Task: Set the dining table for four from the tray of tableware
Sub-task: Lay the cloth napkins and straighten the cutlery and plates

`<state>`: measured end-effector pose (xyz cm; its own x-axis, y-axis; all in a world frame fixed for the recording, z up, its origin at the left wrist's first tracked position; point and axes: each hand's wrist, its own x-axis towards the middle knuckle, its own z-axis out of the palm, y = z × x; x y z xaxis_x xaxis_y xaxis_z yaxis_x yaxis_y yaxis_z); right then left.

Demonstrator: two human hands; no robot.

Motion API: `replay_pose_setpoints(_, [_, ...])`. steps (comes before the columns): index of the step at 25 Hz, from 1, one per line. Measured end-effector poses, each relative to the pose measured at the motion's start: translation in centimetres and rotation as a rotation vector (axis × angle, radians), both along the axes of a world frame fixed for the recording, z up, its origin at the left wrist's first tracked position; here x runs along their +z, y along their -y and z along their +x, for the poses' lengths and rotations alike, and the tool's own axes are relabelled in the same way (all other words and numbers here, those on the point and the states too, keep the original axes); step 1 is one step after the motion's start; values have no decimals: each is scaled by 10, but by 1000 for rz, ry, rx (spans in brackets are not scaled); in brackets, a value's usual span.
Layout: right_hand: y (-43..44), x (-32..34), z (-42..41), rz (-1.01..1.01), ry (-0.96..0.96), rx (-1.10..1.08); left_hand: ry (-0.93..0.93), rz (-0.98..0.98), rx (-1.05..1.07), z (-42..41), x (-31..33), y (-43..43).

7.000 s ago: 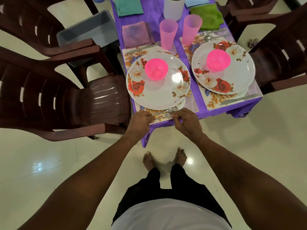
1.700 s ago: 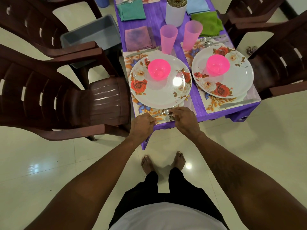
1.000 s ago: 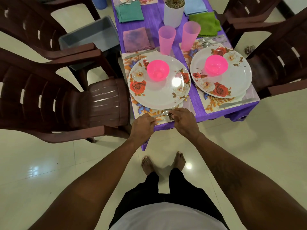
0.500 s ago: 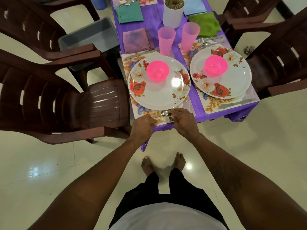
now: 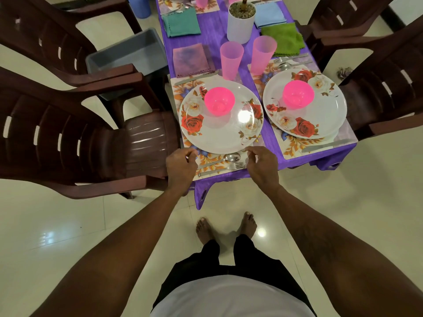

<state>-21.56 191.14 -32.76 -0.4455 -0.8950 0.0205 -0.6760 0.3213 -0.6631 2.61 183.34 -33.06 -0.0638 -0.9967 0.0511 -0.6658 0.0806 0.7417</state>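
Observation:
On the purple table (image 5: 256,175), the near left place has a floral plate (image 5: 220,133) with a pink bowl (image 5: 219,100) on it. A spoon (image 5: 231,158) and a fork (image 5: 233,166) lie side by side on the placemat below the plate. My left hand (image 5: 180,165) hovers at their handle end and my right hand (image 5: 263,165) beside their heads. Both hands have loosely curled fingers and hold nothing. The right place has a second plate (image 5: 304,120), a pink bowl (image 5: 297,93) and a knife (image 5: 325,145).
Two pink cups (image 5: 231,59) (image 5: 263,53), a purple napkin (image 5: 192,59), a green napkin (image 5: 283,38) and a white pot (image 5: 241,21) stand further back. A grey tray (image 5: 130,58) sits left of the table. Brown chairs (image 5: 91,143) (image 5: 389,92) flank both sides.
Both hands have let go of the fork and spoon and drawn apart, up toward the plate's near rim. The cutlery now lies uncovered between them.

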Motion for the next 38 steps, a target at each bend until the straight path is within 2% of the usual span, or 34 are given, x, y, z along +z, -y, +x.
replay_pose_setpoints(4, [16,9,-10,28,209,-324,-26,170,191,11,2,31])
replay_pose_setpoints(9, [47,6,-28,217,227,-318,-156,438,315,-9,-1,61])
replay_pose_setpoints(13, [67,-1,-43,265,319,-339,-115,471,292,-17,-6,76])
replay_pose_setpoints(18, [73,-14,-38,241,393,-391,-191,590,383,-15,-4,88])
replay_pose_setpoints(21, [77,-26,-38,255,481,-397,-254,618,455,-12,1,94])
replay_pose_setpoints(26, [86,-30,-34,236,490,-371,-291,585,479,-5,4,99])
replay_pose_setpoints(38, [81,-24,-32,212,519,-393,-228,600,424,-2,1,96])
